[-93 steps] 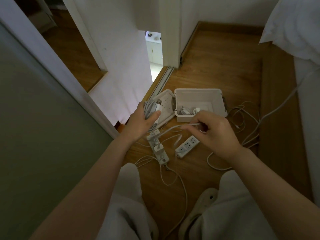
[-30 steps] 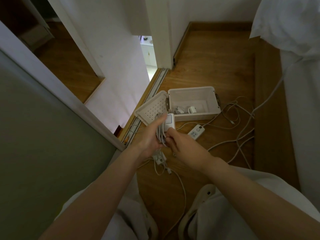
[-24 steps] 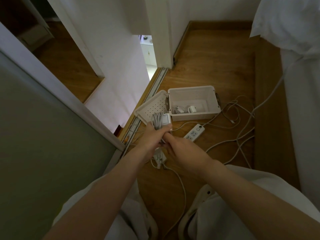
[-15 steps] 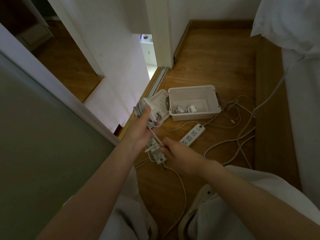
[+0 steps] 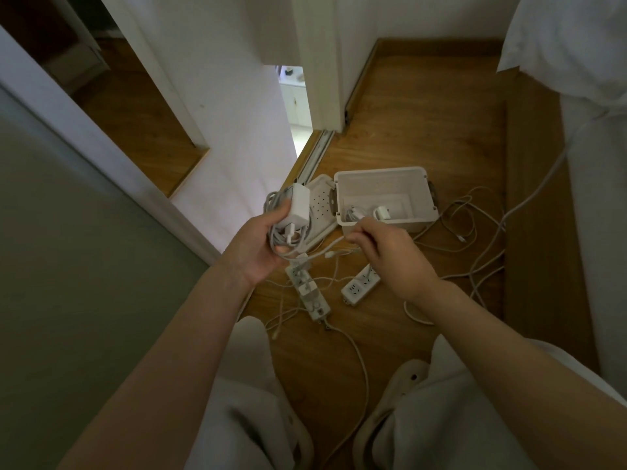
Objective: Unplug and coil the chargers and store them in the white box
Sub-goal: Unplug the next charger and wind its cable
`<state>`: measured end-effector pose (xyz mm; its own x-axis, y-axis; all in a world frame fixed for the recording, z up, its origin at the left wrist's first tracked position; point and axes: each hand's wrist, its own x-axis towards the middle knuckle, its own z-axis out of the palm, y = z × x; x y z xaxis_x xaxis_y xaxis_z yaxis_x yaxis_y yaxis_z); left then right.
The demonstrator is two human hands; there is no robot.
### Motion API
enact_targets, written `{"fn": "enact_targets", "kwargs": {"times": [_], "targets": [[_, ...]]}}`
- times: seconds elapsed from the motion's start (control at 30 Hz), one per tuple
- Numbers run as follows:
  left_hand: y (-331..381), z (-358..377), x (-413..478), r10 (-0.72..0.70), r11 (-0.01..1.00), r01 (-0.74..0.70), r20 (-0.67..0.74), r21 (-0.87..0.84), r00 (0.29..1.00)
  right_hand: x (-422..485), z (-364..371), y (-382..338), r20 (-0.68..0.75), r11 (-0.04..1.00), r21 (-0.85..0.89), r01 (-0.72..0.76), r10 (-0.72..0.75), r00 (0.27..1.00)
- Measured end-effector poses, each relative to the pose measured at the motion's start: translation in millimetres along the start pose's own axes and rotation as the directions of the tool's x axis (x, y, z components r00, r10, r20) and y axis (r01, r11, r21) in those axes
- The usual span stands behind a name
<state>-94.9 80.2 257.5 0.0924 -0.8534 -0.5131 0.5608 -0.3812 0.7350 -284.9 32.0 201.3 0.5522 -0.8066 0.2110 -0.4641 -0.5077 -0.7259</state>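
Left hand (image 5: 261, 245) grips a nearly coiled charger (image 5: 298, 208) just left of the white box (image 5: 380, 172) while right hand (image 5: 386, 252) pinches its loose cable end (image 5: 334, 245); stored chargers (image 5: 381, 212) lie inside, but the near power strip (image 5: 308, 293) carries plugged ones, so much work is judged outstanding.

Colour key, seen from beside the person. The box (image 5: 383, 175) is plain white. Its lid (image 5: 320, 206) is white with a regular grid of small dark dots. The charger (image 5: 299, 206) is white and its coiled cable (image 5: 272, 206) pale grey-white. One power strip (image 5: 309, 293) and a second power strip (image 5: 360, 285) are white with dark socket slots. The floor (image 5: 424, 130) is warm brown wood. The trousers (image 5: 244, 418) are off-white, the bedding (image 5: 570, 45) white and the near wall (image 5: 68, 266) dull grey-green.
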Motion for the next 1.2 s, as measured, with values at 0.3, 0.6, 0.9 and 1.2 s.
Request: {"fn": "enact_targets", "kwargs": {"times": [0.3,0.6,0.9,1.2], "targets": [[4,-11,-9,-0.118,0.98,0.086,0.174,0.179,0.978,-5,0,28,0.357,0.995,-0.021,-0.103,0.103,0.928],[1,-18,-4,-0.191,0.838,0.112,0.094,0.534,0.977,-2,-2,10,0.123,1.0,-0.008,-0.018,0.019,0.992],[6,-30,5,-0.135,0.811,0.111,-0.001,0.574,0.991,-10,-18,-17,0.118,0.962,0.256,-0.099,0.071,0.99],[0,-21,1,-0.207,0.817,0.03,0.244,0.576,0.947,-10,-25,13,0.234,0.983,-0.105,-0.15,0.171,0.957]]}}
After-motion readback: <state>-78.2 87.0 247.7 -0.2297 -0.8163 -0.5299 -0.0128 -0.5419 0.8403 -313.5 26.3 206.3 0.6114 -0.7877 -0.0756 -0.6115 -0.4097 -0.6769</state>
